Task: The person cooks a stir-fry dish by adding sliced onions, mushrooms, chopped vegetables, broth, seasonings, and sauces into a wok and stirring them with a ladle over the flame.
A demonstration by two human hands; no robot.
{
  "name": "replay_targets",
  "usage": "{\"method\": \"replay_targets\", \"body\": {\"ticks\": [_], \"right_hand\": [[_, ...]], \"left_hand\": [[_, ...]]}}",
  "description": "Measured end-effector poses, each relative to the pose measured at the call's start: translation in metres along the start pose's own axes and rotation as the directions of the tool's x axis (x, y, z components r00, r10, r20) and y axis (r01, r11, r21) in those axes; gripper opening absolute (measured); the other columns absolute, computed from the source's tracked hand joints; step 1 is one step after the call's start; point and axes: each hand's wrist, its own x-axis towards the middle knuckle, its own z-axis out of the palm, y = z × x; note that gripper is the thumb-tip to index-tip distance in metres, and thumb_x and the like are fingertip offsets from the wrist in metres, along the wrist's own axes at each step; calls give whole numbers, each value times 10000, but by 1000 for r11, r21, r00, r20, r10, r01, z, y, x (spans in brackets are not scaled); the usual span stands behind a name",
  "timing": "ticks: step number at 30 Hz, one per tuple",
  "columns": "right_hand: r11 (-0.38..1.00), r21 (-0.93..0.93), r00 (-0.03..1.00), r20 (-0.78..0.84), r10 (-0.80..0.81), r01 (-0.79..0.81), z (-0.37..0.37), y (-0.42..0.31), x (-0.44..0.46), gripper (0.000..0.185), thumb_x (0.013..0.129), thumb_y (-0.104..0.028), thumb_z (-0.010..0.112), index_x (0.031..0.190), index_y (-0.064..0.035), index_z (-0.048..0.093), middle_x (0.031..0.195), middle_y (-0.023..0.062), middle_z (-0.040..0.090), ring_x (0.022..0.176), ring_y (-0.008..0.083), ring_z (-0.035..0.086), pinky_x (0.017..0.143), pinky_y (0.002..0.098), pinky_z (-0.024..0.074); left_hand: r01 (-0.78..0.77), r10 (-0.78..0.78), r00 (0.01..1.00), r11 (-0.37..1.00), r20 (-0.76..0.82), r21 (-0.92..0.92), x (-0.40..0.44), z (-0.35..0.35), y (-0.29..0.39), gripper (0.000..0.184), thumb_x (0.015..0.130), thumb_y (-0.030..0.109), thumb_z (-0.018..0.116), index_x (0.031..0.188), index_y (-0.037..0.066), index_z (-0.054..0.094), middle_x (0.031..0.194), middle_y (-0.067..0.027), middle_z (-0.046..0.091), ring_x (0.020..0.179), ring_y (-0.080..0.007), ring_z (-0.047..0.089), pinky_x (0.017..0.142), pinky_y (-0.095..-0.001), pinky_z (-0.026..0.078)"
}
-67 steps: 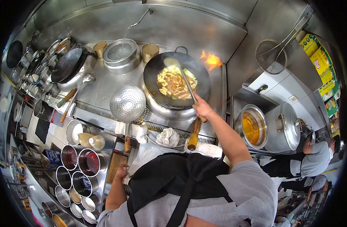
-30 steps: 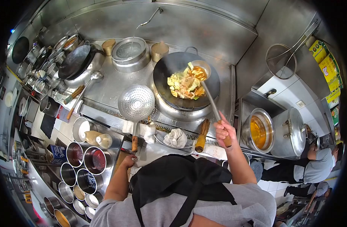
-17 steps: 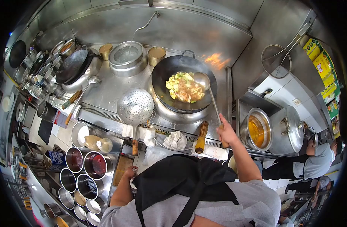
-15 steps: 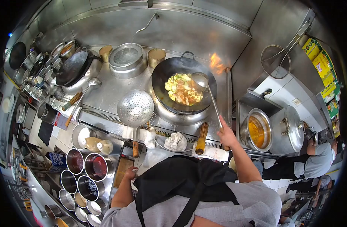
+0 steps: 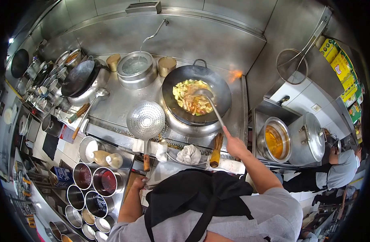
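My right hand (image 5: 236, 146) is closed around the long handle of a ladle (image 5: 217, 113). The ladle's bowl is down in the chopped yellow-green and orange food (image 5: 187, 97) inside a black wok (image 5: 222, 86), which sits on a round burner. Low beside my apron, my left hand (image 5: 139, 184) has its fingers curled; whatever they may hold is too small to make out. Just above that hand is the wooden handle of a perforated strainer (image 5: 146, 119) lying at the stove's front edge.
A bamboo brush (image 5: 216, 151) and a crumpled cloth (image 5: 189, 154) lie along the front ledge. Flame (image 5: 236, 74) shows behind the wok. Right stands a pot of orange liquid (image 5: 276, 141); left are seasoning pots (image 5: 98, 203) and a second ladle (image 5: 101, 92). A co-worker (image 5: 342, 171) stands far right.
My right hand has pushed the ladle forward and left, its bowl going from the wok's right side into the food. The food has shifted left, and the flame looks smaller.
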Motion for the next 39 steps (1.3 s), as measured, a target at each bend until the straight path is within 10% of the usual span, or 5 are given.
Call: {"method": "replay_targets", "body": {"ticks": [15,24,32,37,39], "right_hand": [[961,202,946,-299,-125,190,44,26,40,855,874,-28,562,1557,-240,94,844,180,635,604,211,611,580,369,524],[225,974,990,60,-126,-30,-2,5,40,815,868,30,541,1551,-182,149,698,58,508,469,125,464,414,280,398],[474,880,985,-110,132,35,5,-2,48,807,896,26,506,1558,-151,80,777,83,546,504,142,500,469,314,443],[-480,821,934,165,-315,-307,18,17,27,696,952,-48,495,1539,-269,193,744,59,476,484,110,434,432,267,388],[-352,897,945,173,-276,-267,13,27,27,704,949,-48,497,1541,-266,184,733,55,472,483,112,434,432,271,390]], "left_hand": [[-8,11,999,999,54,-48,-31,-7,0,442,776,-117,572,1087,168,704,925,-119,661,669,-232,657,539,-345,620],[-2,14,992,995,122,-100,-21,6,-28,450,788,-121,564,1121,156,684,994,-127,635,790,-248,658,566,-358,627],[97,-94,994,994,64,-58,-32,7,-16,481,766,-145,577,1153,130,654,1047,-160,639,851,-298,674,574,-391,636],[82,-79,996,988,31,-131,-27,12,-23,461,755,-108,631,1175,82,616,1034,-162,636,813,-281,671,592,-401,640],[85,-80,996,990,47,-110,-33,8,-18,438,754,-89,640,1165,61,613,1013,-158,637,809,-273,668,591,-396,638]]}}
